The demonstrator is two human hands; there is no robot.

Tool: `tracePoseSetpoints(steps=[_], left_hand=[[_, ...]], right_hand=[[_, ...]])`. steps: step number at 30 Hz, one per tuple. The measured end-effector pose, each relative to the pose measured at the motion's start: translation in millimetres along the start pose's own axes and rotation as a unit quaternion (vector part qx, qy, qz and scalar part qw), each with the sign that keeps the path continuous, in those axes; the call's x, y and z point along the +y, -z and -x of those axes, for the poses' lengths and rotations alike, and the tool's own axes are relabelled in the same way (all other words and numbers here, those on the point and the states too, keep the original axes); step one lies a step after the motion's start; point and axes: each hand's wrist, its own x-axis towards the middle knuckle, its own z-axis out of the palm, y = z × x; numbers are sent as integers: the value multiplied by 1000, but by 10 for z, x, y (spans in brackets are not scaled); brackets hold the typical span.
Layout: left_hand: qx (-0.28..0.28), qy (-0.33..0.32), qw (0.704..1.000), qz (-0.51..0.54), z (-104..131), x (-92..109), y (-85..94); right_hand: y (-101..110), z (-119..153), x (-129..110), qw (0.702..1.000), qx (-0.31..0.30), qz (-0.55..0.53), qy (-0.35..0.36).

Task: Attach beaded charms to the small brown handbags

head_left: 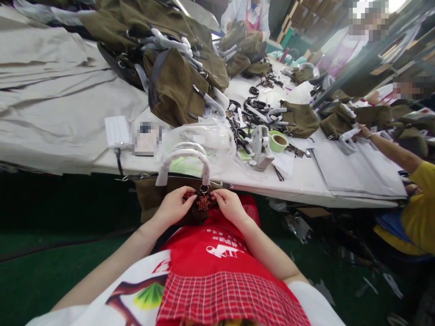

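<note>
Basically both hands, left hand [175, 204] and right hand [228, 203], pinch the tag [203, 202] under the bag [176, 188] handle at the bench's near edge; best keep the ring steady, fingertips close.

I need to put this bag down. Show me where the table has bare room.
Free: the tan cloth left of the white box, and the grey sheets right of the tape roll. Crowded: the middle, with the olive bags, plastic wrap and black straps. Both hands, left hand and right hand, hold a dark tag below the table edge.
</note>
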Motion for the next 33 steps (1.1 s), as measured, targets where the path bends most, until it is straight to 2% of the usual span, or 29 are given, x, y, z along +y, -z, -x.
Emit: tracePoseSetpoints(steps=[3,9,17,22,33], left_hand=[[-10,18,998,58,-24,40,-60],[0,50,993,105,-7,128,-140],[-75,86,968,225,-34,63,-115],[-97,99,958,252,-44,50,-84],[-89,78,965,232,-52,4,-108]], right_hand=[[-69,-1,-4,1000,-12,-20,16],[-73,74,-65,999,-21,-12,48],[168,143,-206,991,-54,113,46],[272,132,-290,979,-97,169,64],[232,75,-277,971,-112,204,55]])
